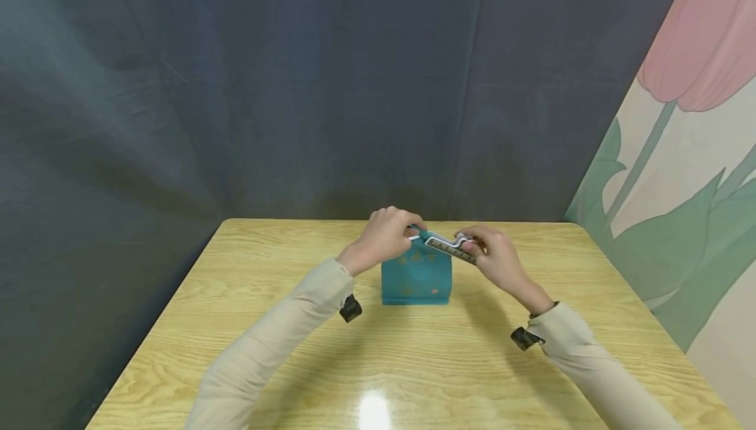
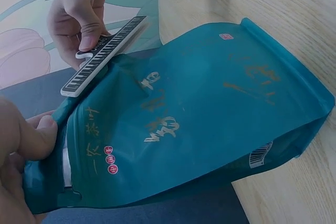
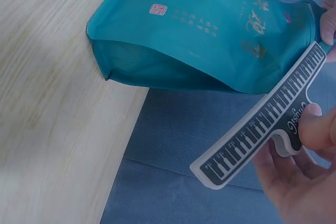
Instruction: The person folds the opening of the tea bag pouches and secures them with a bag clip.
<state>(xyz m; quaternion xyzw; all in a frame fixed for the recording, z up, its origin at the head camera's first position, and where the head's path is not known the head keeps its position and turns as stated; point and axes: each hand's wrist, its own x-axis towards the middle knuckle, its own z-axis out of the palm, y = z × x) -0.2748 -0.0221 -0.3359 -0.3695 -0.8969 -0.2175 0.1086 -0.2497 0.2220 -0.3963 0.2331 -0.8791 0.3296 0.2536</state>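
Observation:
A teal tea pouch [image 1: 416, 279] with gold and white lettering stands on the table. My left hand [image 1: 386, 236] grips its folded top edge, thumb [image 2: 44, 135] against the film in the left wrist view. My right hand [image 1: 499, 259] pinches the handle of a long bag clip [image 1: 450, 249] printed with black and white piano keys. In the right wrist view the clip [image 3: 262, 119] lies slantwise across one corner of the pouch's top, its other end sticking out past the side. The left wrist view shows a small white strip [image 2: 66, 166] near the pouch's top.
A light wood-grain table [image 1: 283, 364] spreads under both arms. Behind it hangs a dark blue curtain [image 1: 342, 88]. The wall [image 1: 679, 220] on the right carries painted tulips. Each wrist wears a small black camera [image 1: 351, 308].

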